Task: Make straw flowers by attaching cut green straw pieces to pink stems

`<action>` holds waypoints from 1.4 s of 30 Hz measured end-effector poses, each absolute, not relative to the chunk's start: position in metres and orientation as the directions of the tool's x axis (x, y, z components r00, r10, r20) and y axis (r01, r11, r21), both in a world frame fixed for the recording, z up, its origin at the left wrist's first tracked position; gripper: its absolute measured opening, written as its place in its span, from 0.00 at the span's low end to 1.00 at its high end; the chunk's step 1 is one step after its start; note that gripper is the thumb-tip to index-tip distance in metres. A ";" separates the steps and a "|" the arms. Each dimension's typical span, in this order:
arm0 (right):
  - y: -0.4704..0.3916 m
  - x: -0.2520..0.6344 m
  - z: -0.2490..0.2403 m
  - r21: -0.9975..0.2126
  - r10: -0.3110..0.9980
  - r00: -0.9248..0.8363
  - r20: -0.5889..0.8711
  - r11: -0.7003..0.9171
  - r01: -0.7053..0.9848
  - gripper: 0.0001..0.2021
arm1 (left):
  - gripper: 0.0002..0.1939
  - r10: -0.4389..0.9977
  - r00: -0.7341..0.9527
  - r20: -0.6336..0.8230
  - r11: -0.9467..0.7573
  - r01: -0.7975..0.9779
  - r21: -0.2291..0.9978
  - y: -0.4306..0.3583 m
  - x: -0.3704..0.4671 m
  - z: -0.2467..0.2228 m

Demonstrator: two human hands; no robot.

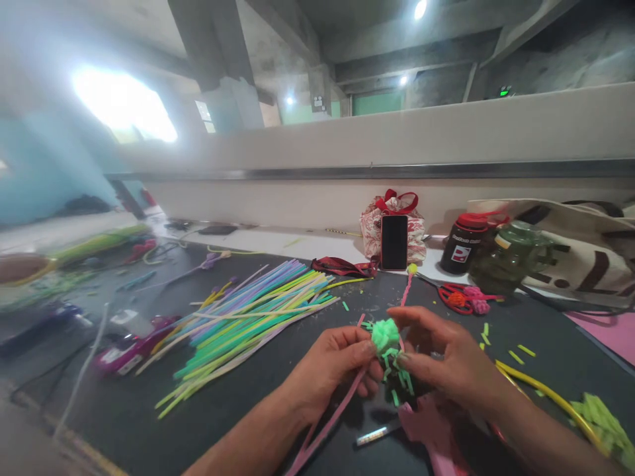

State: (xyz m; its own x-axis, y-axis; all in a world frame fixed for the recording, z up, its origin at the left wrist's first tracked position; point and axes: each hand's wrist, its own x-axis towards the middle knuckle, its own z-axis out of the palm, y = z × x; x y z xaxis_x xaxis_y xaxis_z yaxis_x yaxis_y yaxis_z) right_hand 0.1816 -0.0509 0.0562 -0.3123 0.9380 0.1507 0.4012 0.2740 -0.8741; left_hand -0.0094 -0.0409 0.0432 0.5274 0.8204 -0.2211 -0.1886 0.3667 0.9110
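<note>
1 left hand (pixel 337 362) and 1 right hand (pixel 449 357) have 1 green fuzzy ball (pixel 385 334) between them. Beyond them stand 1 phone (pixel 394 243) and 1 drawstring bag (pixel 370 233); farther right, 1 bottle (pixel 462 244), 1 jug (pixel 503 261) and 1 tote bag (pixel 592 241). Left of the hands lies 1 heap of coloured stems (pixel 258 320), too crowded to count.

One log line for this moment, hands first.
left hand: pinching green fuzzy piece | right hand: touching same piece | multicolored stems: loose pile on table | phone: upright before patterned bag
</note>
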 end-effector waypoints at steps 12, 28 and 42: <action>-0.056 0.171 0.057 -0.791 0.910 -0.257 0.326 0.411 0.453 0.11 | 0.15 0.757 0.604 -0.249 0.455 -0.214 0.865 -0.040 -0.007 0.039; -0.052 0.174 0.056 -0.862 0.929 -0.287 0.234 0.335 0.381 0.15 | 0.13 0.788 0.552 -0.273 0.428 -0.171 0.888 -0.038 -0.009 0.039; -0.050 0.175 0.053 -0.829 0.895 -0.377 0.239 0.390 0.400 0.08 | 0.13 0.712 0.643 -0.283 0.448 -0.106 0.887 -0.038 -0.011 0.036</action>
